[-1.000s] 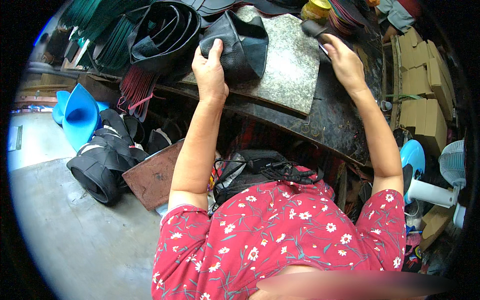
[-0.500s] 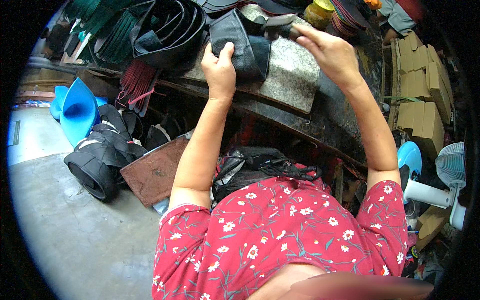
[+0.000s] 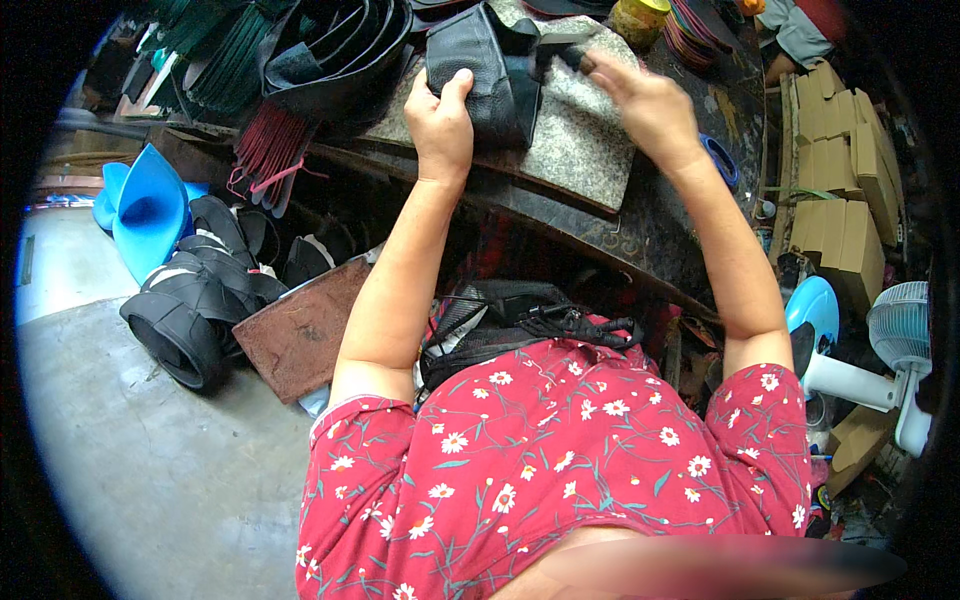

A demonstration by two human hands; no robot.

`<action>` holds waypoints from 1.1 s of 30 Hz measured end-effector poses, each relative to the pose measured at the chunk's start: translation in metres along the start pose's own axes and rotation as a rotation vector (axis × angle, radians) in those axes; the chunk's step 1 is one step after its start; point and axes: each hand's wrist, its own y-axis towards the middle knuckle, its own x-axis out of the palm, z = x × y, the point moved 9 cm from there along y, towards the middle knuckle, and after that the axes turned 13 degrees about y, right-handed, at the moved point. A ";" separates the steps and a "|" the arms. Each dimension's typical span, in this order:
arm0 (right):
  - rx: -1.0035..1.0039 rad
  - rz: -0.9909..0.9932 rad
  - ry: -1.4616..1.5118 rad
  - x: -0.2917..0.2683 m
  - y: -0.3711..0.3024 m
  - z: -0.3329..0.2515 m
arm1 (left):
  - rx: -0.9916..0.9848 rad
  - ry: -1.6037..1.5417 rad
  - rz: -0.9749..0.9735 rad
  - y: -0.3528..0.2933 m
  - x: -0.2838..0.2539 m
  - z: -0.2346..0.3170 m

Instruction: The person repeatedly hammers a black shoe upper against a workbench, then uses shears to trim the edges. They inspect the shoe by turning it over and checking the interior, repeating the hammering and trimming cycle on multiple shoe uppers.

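Observation:
My left hand (image 3: 440,125) grips the edge of a folded black leather piece (image 3: 480,80), its thumb lying on the face. The piece stands partly upright over a speckled stone slab (image 3: 585,140). To its right, my right hand (image 3: 645,105) is closed around a dark tool that looks like a hammer (image 3: 563,45). Motion smears the tool and the fingers, and its head is close to the leather's right edge. Beyond my left hand lies a big loose coil of black leather strips (image 3: 340,60).
Bundled dark-green sheets (image 3: 220,75) and thin red strips (image 3: 270,150) lie left on the dark workbench (image 3: 660,240). A yellow-lidded jar (image 3: 637,22) and a blue ring (image 3: 719,160) are at right. Stacked cardboard boxes (image 3: 845,230), a fan (image 3: 900,320) and black shoe-like pieces (image 3: 185,325) stand around.
My right hand and the tool have shifted slightly, with the tool still at the leather's right side. The leather has tilted a little in my left hand. A blue ring now shows beside my right forearm.

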 end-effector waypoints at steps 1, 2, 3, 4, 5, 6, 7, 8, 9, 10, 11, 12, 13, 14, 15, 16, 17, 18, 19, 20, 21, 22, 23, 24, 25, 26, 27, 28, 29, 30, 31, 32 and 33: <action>0.047 0.017 0.158 0.001 0.001 0.003 | -0.003 0.003 -0.002 0.000 0.000 0.000; -0.001 0.053 0.131 -0.004 -0.001 -0.002 | -0.005 0.005 -0.003 -0.001 0.000 0.000; -0.036 0.050 0.098 -0.003 -0.001 -0.006 | 0.021 -0.009 -0.007 -0.001 0.001 0.002; -0.039 0.080 0.066 -0.007 -0.005 -0.008 | 0.004 -0.002 0.000 -0.002 0.000 0.001; -0.069 0.157 0.152 -0.015 -0.006 -0.010 | 0.016 0.000 -0.007 -0.002 0.001 0.002; 0.032 0.161 0.354 -0.016 -0.010 -0.001 | 0.042 -0.014 0.002 -0.002 0.001 0.004; 0.038 0.142 0.438 -0.014 -0.012 -0.001 | 0.030 0.007 -0.004 -0.002 0.001 0.002; 0.058 0.226 0.532 -0.020 -0.016 0.002 | 0.035 0.023 0.000 -0.001 0.001 0.002; -0.042 0.111 0.304 -0.012 -0.017 -0.011 | 0.045 0.041 0.002 -0.001 0.000 0.002; -0.107 -0.015 0.077 -0.001 -0.018 -0.019 | 0.051 0.042 0.005 0.000 -0.001 0.002; -0.083 -0.049 0.122 0.002 -0.020 -0.018 | 0.059 0.045 0.004 0.000 -0.002 0.002; -0.115 -0.014 0.106 -0.001 -0.021 -0.020 | 0.090 0.042 -0.006 0.000 -0.002 0.003; -0.128 -0.010 0.091 -0.002 -0.022 -0.022 | 0.079 0.034 0.007 -0.001 -0.003 0.000; -0.153 0.012 0.102 -0.005 -0.024 -0.024 | 0.084 0.038 -0.004 -0.003 -0.003 -0.001; -0.184 0.116 0.226 -0.016 -0.026 -0.026 | 0.141 0.016 0.008 -0.004 -0.003 0.004; -0.069 0.120 0.479 -0.016 -0.027 -0.015 | 0.089 0.006 -0.010 -0.005 -0.001 0.000; -0.001 0.095 0.511 -0.012 -0.028 -0.010 | 0.073 -0.019 -0.009 -0.006 0.000 0.001; -0.010 0.148 0.589 -0.016 -0.031 -0.009 | 0.060 -0.042 0.001 -0.006 -0.001 0.005; -0.139 0.089 0.368 -0.010 -0.035 -0.024 | -0.006 -0.099 -0.048 -0.005 0.003 0.008; -0.277 -0.005 0.141 0.002 -0.039 -0.038 | -0.084 -0.151 -0.088 -0.003 0.006 0.012; -0.222 -0.044 0.095 0.009 -0.042 -0.033 | -0.235 -0.180 -0.137 -0.003 0.011 0.012; -0.271 0.017 0.045 0.008 -0.045 -0.035 | -0.289 -0.162 -0.241 0.000 0.013 0.023; -0.262 0.030 0.000 0.011 -0.046 -0.031 | -0.213 -0.196 -0.385 0.005 0.019 0.048; -0.240 -0.001 -0.044 0.018 -0.048 -0.026 | -0.262 -0.159 -0.475 0.004 0.022 0.058; -0.275 0.087 0.009 0.013 -0.050 -0.026 | -0.232 -0.182 -0.550 0.003 0.029 0.072; -0.226 0.043 0.035 0.018 -0.050 -0.018 | -0.230 -0.174 -0.524 0.003 0.028 0.078; -0.235 0.066 0.076 0.016 -0.051 -0.014 | -0.331 -0.177 -0.523 0.000 0.039 0.070; -0.276 0.091 0.121 0.011 -0.052 -0.014 | -0.384 -0.251 -0.477 -0.008 0.045 0.063; -0.179 0.053 0.079 0.010 -0.049 -0.003 | -0.300 -0.316 -0.330 -0.002 0.047 0.060; -0.193 0.053 0.052 0.002 -0.049 -0.003 | -0.217 -0.383 -0.181 0.001 0.046 0.054; -0.184 0.094 0.049 -0.011 -0.047 0.000 | -0.151 -0.386 -0.169 0.008 0.045 0.047; -0.079 0.054 -0.049 -0.018 -0.042 0.010 | -0.105 -0.373 -0.118 0.013 0.042 0.036; -0.028 0.095 -0.039 -0.034 -0.041 0.014 | -0.061 -0.358 -0.067 0.018 0.038 0.027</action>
